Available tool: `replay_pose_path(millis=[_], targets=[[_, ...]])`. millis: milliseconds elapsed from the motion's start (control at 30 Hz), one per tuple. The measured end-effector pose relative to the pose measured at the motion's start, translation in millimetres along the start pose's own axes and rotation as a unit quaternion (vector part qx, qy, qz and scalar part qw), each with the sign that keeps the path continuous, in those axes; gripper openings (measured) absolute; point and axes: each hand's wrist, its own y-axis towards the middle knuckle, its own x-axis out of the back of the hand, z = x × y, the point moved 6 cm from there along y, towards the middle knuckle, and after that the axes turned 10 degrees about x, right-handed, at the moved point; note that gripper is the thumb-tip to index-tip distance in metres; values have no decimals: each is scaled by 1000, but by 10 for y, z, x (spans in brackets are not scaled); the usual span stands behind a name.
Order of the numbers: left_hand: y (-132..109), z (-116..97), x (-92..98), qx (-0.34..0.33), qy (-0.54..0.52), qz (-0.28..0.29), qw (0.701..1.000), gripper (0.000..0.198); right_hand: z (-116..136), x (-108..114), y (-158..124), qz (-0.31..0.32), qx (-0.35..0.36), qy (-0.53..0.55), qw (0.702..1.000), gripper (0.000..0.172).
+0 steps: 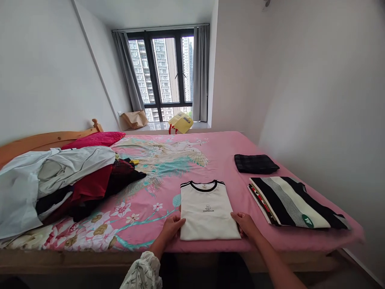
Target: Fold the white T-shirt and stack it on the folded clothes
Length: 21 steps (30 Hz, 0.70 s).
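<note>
A folded white T-shirt [207, 220] with a black collar and a small chest print lies flat near the front edge of the bed. My left hand [172, 228] grips its left side, thumb on top and fingers partly hidden under the cloth. On the opposite side my right hand [244, 224] pinches the shirt's right edge in the same way. To the right rests a stack of folded clothes [288, 200], topped by a black, grey and cream striped garment with a green patch. Behind that stack sits a folded dark checked garment [255, 163].
A loose heap of clothes [93, 180] covers the bed's left side, before a red pillow [96, 139] and wooden headboard [51, 139]. On the windowsill are a brown paper bag [135, 119] and a yellow bag [181, 122]. A wall borders the bed's right side.
</note>
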Motion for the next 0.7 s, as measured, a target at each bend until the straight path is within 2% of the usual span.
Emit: replay_pose_path(millis=[133,300,433,533,700], targets=[[-90,58,14,-9,11,-16,1000,39,46,35,-107,-1,-3,-8,1000,33],[-219,162,40,-7,32,-18,999,37,81,88,-305,31,-1,-11,999,40],[-289,272,41,-1,38,-18,999,32,31,148,-490,38,1,-6,999,36],[-274,304,21,-10,38,-38,999,28,-14,156,-539,21,0,-4,1000,37],[-271,246,12,-40,71,-66,994,30,-35,143,-520,-45,5,-16,999,33]])
